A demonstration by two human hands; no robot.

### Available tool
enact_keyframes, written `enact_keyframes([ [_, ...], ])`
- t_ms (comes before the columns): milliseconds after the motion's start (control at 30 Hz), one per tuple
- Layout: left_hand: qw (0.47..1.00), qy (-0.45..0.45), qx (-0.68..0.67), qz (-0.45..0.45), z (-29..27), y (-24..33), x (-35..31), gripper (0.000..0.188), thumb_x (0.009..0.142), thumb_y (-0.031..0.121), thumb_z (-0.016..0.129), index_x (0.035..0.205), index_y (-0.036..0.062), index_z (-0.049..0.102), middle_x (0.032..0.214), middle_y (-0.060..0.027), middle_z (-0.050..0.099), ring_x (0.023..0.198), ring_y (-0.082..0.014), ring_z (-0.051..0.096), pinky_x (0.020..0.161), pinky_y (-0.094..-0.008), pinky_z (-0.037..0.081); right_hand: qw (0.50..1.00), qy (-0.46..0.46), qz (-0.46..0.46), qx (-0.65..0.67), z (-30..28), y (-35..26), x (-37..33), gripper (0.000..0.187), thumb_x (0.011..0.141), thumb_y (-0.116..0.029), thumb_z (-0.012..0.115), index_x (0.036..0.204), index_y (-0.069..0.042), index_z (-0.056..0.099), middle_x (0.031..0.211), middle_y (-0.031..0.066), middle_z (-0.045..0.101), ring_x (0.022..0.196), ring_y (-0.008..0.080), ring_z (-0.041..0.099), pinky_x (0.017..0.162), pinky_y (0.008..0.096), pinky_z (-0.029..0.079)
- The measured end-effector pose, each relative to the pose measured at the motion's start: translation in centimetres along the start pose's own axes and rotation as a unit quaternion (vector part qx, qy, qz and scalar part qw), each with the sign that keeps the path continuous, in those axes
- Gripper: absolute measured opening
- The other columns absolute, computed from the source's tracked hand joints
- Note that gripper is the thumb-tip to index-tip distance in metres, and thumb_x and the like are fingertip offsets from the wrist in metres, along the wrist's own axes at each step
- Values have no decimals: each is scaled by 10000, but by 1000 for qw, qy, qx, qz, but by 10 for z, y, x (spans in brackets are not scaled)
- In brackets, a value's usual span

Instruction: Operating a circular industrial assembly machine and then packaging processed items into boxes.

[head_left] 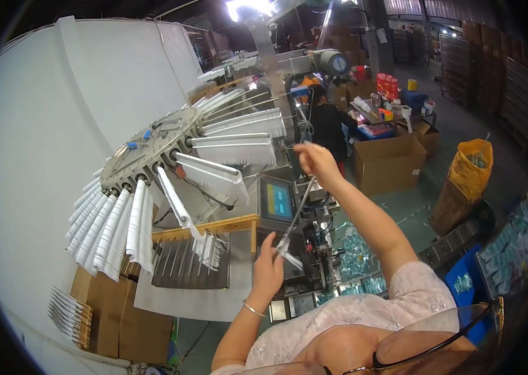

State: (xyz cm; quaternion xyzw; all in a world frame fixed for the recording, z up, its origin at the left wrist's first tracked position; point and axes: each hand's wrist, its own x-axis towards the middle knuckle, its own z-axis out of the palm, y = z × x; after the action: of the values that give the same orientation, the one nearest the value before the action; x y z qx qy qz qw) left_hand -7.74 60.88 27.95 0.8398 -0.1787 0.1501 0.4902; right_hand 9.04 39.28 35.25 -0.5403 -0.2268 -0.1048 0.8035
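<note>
My right hand (319, 164) is raised, its fingers closed around the upper end of a thin pale rod (303, 203). The rod slants down and left towards my left hand (267, 272). That hand points upward with its fingers stretched and apart, next to the rod's lower end; exact contact is hard to make out. White, strip-like pieces (290, 259) show beside its fingertips. Left of the hands stands a round metal carousel (154, 150) with radial arms, many draped with white plastic film (214, 175). A small touch screen (278, 201) sits just behind the rod.
A wooden-edged rack (198, 226) with dark slats is at left. Narrow machinery with teal packets (354, 253) runs below my right forearm. Further back are a cardboard box (389, 164), a yellow sack (471, 169), a motor (333, 62) and a person in dark clothes (328, 128).
</note>
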Motion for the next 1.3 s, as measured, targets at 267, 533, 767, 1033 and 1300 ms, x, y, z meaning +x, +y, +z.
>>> enact_keyframes([
  [267, 990, -1, -113, -82, -15, -5, -37, 487, 823, -69, 443, 1290, 15, 334, 763, -21, 489, 651, -56, 462, 586, -188, 388, 970, 129, -126, -165, 17, 12, 82, 224, 801, -190, 644, 895, 13, 639, 708, -7, 586, 586, 48, 489, 525, 193, 374],
  [533, 991, -11, -124, -39, -17, -19, -42, 481, 834, -61, 439, 1296, 16, 331, 784, -32, 499, 677, -61, 499, 612, -193, 412, 957, 136, -162, -197, 15, 18, 86, 189, 784, -166, 649, 828, 18, 648, 670, -6, 601, 607, 43, 511, 556, 202, 412],
  [767, 990, 3, -126, -67, -15, -12, -37, 475, 835, -22, 442, 1295, 17, 335, 763, -77, 549, 604, -114, 507, 574, -243, 431, 976, 103, -127, -146, 7, 2, 45, 161, 791, -160, 636, 817, -1, 634, 625, -25, 549, 559, 37, 461, 506, 198, 361],
  [1033, 996, 75, -3, 53, -6, -6, -17, 519, 817, -34, 479, 1309, 34, 328, 743, -41, 498, 616, -98, 453, 598, -215, 405, 981, -164, 101, -7, 0, -5, -80, 120, 806, -113, 635, 846, -3, 611, 677, -8, 527, 568, 52, 443, 493, 184, 316],
  [1300, 920, -106, -313, -212, 7, -6, 6, 372, 887, 52, 450, 1235, 24, 321, 722, -72, 548, 540, -85, 482, 464, -193, 366, 908, -116, -123, -383, -6, -35, -167, 129, 739, -114, 648, 712, -26, 557, 628, 63, 561, 516, 162, 525, 470, 273, 400],
])
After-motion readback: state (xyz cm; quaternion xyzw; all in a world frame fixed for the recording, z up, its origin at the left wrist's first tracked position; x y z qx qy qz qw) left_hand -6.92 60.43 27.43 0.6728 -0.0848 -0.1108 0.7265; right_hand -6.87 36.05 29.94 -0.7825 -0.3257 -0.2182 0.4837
